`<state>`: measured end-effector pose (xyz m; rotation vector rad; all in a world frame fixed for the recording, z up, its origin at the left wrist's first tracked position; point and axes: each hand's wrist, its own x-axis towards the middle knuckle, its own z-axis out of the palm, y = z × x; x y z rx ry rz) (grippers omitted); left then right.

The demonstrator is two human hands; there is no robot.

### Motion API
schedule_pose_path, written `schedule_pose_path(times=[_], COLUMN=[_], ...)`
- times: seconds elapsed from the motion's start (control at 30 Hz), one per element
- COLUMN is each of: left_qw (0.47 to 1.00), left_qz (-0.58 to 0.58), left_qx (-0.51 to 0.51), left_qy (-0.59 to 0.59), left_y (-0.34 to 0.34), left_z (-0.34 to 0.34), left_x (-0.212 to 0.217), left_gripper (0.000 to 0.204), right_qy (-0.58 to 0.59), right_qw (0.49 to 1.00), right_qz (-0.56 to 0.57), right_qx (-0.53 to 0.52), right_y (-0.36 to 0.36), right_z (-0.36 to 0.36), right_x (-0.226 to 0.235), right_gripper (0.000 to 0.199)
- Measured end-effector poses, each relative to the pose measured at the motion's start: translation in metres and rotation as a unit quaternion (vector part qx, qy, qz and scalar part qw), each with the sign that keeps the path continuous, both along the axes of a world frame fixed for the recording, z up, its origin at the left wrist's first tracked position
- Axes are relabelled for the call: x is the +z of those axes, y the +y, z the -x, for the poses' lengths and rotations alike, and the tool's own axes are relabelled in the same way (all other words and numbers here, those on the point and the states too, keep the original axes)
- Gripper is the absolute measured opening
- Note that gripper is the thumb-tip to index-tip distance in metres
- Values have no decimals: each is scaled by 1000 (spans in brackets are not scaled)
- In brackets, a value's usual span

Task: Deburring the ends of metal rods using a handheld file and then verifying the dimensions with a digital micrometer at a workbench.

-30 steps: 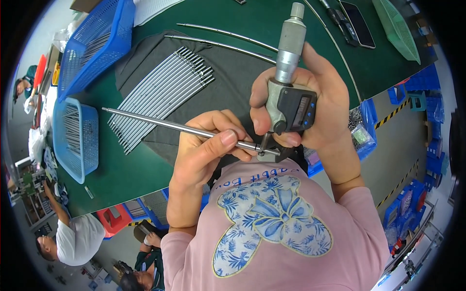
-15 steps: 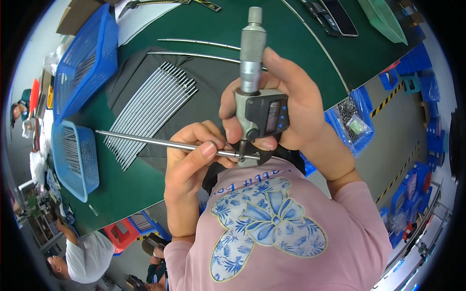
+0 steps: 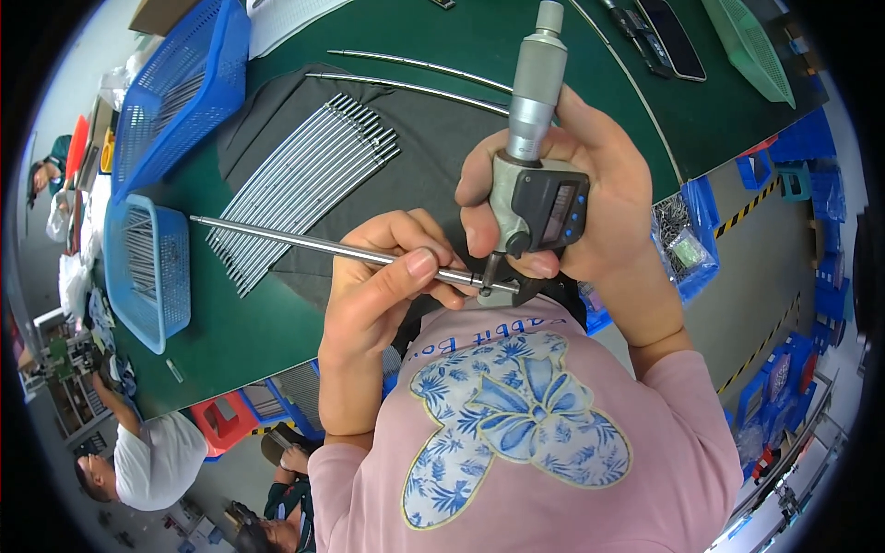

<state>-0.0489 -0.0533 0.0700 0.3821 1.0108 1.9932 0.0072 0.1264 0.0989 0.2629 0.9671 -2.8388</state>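
My left hand point(image 3: 383, 276) pinches a thin metal rod point(image 3: 313, 242) between thumb and fingers, its narrow tip pointing left over the table. The rod's right end lies in the jaws of a digital micrometer point(image 3: 537, 101), near the front of my shirt. My right hand point(image 3: 599, 189) wraps round the micrometer, which is tilted with its thimble up and its small display facing me. Left of my hands, a row of several similar rods point(image 3: 304, 189) lies side by side on a dark cloth point(image 3: 424, 138). Two longer-looking rods point(image 3: 396, 83) lie apart behind them.
Two blue baskets, a darker one point(image 3: 198, 101) and a lighter one point(image 3: 175, 276), hold more rods at the left. A phone point(image 3: 671, 39) and a green basket point(image 3: 751, 51) are at the far right. A blue bin point(image 3: 702, 217) stands beyond the table edge. Co-workers point(image 3: 161, 461) sit lower left.
The micrometer and the rod sit further right in view, and the micrometer leans more to the right. The table's contents have shifted up and right in the picture. Both hands keep their grips.
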Motion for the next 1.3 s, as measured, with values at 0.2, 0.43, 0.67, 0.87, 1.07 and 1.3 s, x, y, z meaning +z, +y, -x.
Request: schedule_pose_path(times=[0.2,0.43,0.67,0.87,1.07,1.3], left_qw=[1000,1000,1000,1000,1000,1000], left_qz=[-5,2,5,6,-2,-10], left_qx=[-13,-5,-2,-6,-9,-12], left_qy=[-3,-7,-6,3,9,8], left_y=[0,-1,-3,-2,-3,-1], left_z=[2,0,-1,-1,0,0], left_x=[-3,-3,-3,-1,-3,-4], left_gripper=[17,19,18,18,17,17], right_qy=[45,60,65,32,-7,44], right_qw=[999,997,997,999,1000,999], right_qz=[1,-36,-8,-24,12,0], right_qx=[10,32,41,29,0,26], right_y=[2,1,0,1,0,2], right_z=[-1,1,1,-2,-2,-2], right_x=[-7,-7,-8,-3,-2,-9], right_gripper=[74,73,76,76,74,74])
